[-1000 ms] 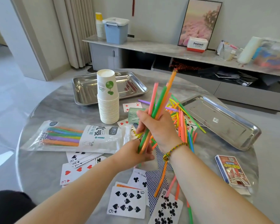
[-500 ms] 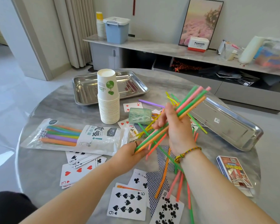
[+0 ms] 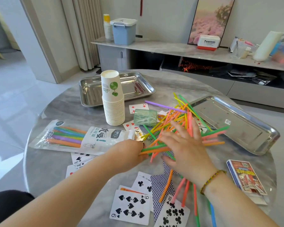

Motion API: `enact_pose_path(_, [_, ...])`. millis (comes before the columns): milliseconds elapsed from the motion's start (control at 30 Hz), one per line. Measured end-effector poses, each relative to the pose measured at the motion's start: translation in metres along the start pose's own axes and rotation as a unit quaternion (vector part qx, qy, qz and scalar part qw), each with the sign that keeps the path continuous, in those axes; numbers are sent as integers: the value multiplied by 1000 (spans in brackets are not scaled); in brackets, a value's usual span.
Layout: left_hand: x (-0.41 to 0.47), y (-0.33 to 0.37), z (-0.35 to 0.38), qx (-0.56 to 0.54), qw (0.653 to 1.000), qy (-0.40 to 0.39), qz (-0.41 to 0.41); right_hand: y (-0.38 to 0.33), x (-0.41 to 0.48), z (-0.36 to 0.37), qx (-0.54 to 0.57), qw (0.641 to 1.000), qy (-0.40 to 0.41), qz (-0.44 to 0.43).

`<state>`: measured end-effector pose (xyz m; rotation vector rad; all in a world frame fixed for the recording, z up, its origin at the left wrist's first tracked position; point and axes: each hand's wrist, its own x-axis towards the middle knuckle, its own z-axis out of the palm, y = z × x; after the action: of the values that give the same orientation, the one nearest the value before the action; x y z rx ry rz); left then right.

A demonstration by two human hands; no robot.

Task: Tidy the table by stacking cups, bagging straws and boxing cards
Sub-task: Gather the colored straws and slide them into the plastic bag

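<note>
My left hand (image 3: 129, 151) is closed around the near ends of a bundle of coloured straws (image 3: 156, 147) that lies almost flat across the table, pointing right. Fingers spread, my right hand (image 3: 184, 147) lies over the middle of that bundle. More loose straws (image 3: 184, 115) are piled behind it, and a few lie near my right wrist. The straw bag (image 3: 95, 138), partly filled, lies to the left. A tall stack of paper cups (image 3: 113, 108) stands behind it. Playing cards (image 3: 129, 207) are scattered in front; the card box (image 3: 246, 177) lies at the right.
A steel tray (image 3: 88, 89) sits behind the cup stack and another steel tray (image 3: 246, 128) at the right edge. A small green plastic cup (image 3: 144, 117) lies on its side by the straws. A low sideboard stands beyond the round table.
The straw bundle went from upright to tilted to nearly flat on the table. My right hand let go of its grip and spread over the straws. My left hand kept the ends.
</note>
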<state>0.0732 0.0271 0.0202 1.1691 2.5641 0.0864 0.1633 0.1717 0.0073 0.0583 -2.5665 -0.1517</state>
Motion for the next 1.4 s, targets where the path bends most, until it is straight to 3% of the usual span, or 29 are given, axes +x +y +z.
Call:
enact_pose_path(200, [-3,-1,2,-11,999,-22,36,0,4,-4,56,977,-204,2])
enact_pose_path(333, [-5,-24,-13,-61,995,21,80,7,-2,-6,79,962,-257,49])
enact_pose_path(433, [-2,-44,-23,-34,995,63,70,14,-4,-1,73,964,-243,80])
enact_pose_path(700, [25,-67,-9,73,995,-62,8,18,-9,13,53,954,-280,92])
enact_pose_path(933, [39,-73,-1,122,991,-55,21,19,-8,16,75,956,-270,86])
enact_pose_path(1400, [-9,-67,-29,-53,992,95,63,12,-6,16,114,958,-249,79])
